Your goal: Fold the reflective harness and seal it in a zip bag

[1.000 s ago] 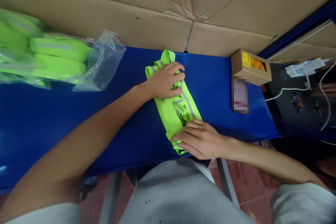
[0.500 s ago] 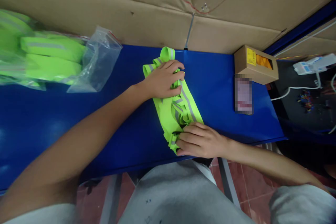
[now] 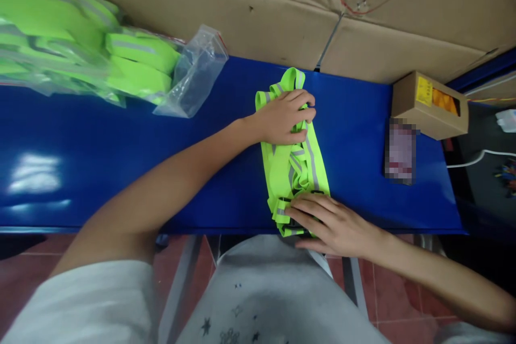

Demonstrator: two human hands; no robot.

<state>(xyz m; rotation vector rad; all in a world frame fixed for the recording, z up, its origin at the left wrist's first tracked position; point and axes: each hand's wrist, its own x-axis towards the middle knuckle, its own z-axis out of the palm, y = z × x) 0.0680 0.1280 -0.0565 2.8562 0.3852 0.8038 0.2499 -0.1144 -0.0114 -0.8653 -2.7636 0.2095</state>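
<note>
A folded bundle of neon-yellow reflective straps [image 3: 278, 169] lies on the blue table, running from near the back toward the front edge. Grey stripes follow the bands, and black buckles show at the near end. Over the far end, my left hand [image 3: 287, 117] curls bent fingers around the straps, some loops sticking out beyond it. My right hand [image 3: 334, 224] rests at the near end, fingers stretched and apart across the buckles, thumb toward the table edge. What lies under both palms is hidden.
Clear plastic bags [image 3: 72, 48] of similar neon straps fill the back left, one with a loose flap [image 3: 197, 78]. At right stand a cardboard box [image 3: 427, 107] with orange contents and a blurred-out flat object [image 3: 400, 151]. Behind the blue table [image 3: 226, 183] rises a cardboard wall [image 3: 258, 27].
The view has swung left, so everything sits farther right. My right hand's fingers have loosened and straightened over the buckles. My left hand stays on the far end.
</note>
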